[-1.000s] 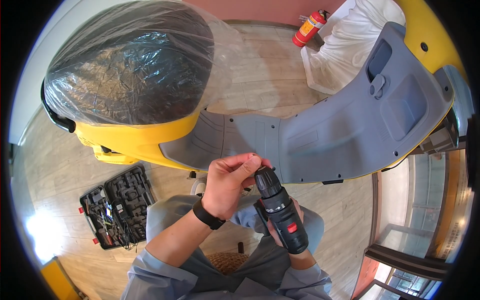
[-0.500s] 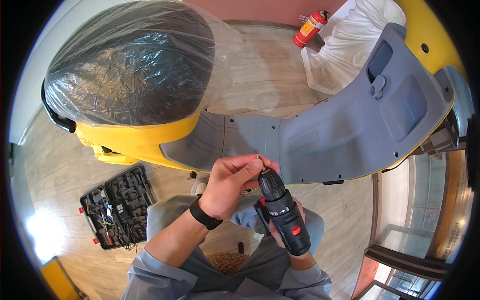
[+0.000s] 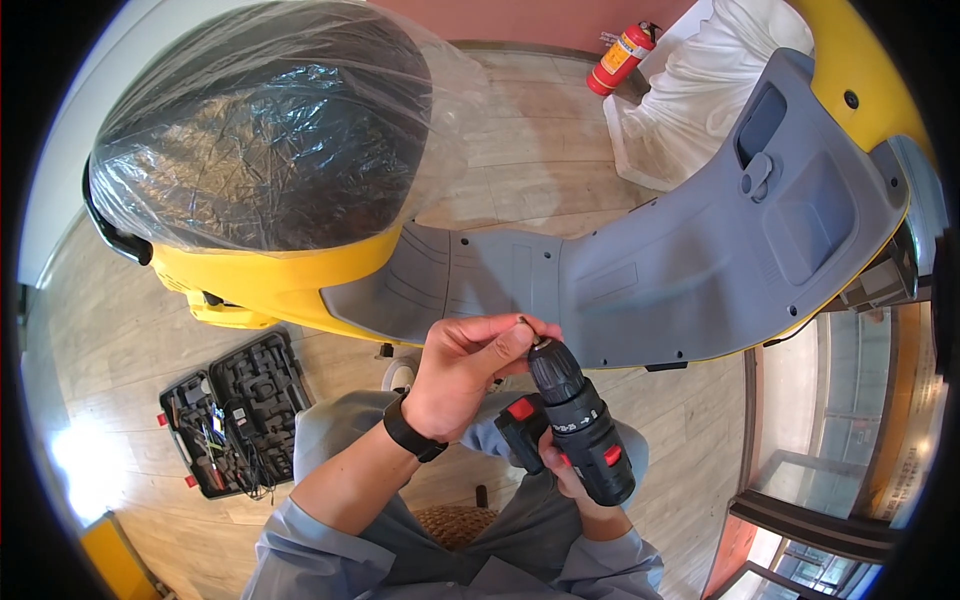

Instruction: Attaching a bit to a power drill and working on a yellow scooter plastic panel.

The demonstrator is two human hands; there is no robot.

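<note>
A black cordless drill (image 3: 577,430) with red accents slants over my lap, its chuck (image 3: 554,367) toward the scooter. My right hand (image 3: 566,470) is closed around its handle, partly hidden by the drill body. The battery (image 3: 522,428) end points left. At the chuck's tip my left hand (image 3: 470,365) pinches a small metal bit (image 3: 537,339) between thumb and fingers; most of the bit is hidden. Just beyond both hands lies the grey footboard (image 3: 510,275) of a yellow scooter (image 3: 270,285).
Clear plastic film (image 3: 270,150) covers the scooter's seat. An open black tool case (image 3: 235,415) lies on the wooden floor at left. A red fire extinguisher (image 3: 620,60) stands at the back near a white cloth (image 3: 700,100). Glass doors (image 3: 830,400) are at right.
The drill has rolled in my right hand and shifted slightly right, so its battery shows more on the left. My left hand stays pinched at the chuck's tip.
</note>
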